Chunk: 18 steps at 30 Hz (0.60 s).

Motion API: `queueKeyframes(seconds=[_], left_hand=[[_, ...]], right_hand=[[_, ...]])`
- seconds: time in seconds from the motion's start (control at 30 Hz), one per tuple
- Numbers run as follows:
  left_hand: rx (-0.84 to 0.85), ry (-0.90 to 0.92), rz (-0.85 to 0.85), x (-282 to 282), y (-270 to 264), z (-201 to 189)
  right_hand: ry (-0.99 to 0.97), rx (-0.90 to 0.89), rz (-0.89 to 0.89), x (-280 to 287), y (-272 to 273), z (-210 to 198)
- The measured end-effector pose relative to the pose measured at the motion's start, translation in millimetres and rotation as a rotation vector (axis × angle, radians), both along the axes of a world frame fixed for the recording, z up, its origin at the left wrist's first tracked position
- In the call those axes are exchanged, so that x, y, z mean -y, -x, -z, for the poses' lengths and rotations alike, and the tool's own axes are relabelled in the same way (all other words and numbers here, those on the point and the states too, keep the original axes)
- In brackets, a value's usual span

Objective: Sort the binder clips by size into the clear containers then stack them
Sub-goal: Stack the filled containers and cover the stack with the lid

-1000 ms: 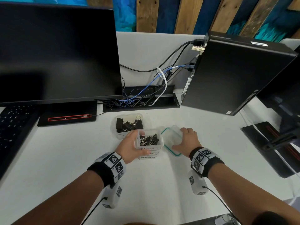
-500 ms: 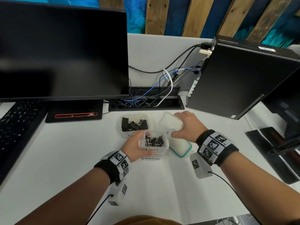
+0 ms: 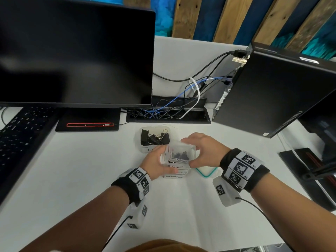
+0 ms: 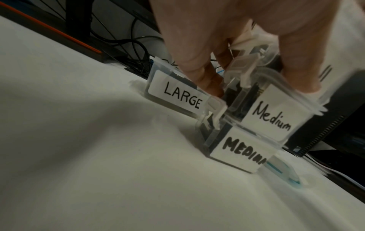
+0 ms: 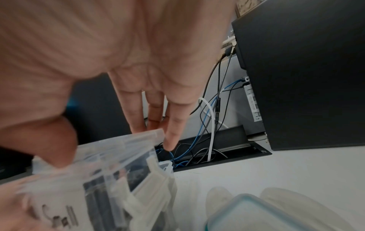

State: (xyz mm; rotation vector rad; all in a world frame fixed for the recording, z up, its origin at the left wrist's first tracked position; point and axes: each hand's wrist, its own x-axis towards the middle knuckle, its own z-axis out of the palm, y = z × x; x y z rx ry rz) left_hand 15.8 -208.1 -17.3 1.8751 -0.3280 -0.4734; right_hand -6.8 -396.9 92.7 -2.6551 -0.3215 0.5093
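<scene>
Top box (image 3: 179, 158): stacked, by the large-clip box (image 3: 154, 138).
Left hand (image 3: 156, 163): grips its side.
Right hand (image 3: 203, 151): pinches the lid (image 3: 183, 149).
Risk: a crooked lid may not snap shut.

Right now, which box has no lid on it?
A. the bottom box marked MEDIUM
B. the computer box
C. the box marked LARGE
C: the LARGE box stands open behind the stack, its black clips showing from above in the head view.
</scene>
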Motion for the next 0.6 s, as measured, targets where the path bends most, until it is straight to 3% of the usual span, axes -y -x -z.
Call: queueKeyframes(seconds=[0.4, 0.6], left_hand=[[-0.057, 0.051, 0.014, -1.3, 4.0, -9.3], [-0.003, -0.018, 0.04, -1.5, 2.7, -10.3]], right_hand=[[0.111, -0.034, -0.144, -7.3, -3.4, -3.1], [0.223, -0.058, -0.181, -10.0, -8.9, -7.1]])
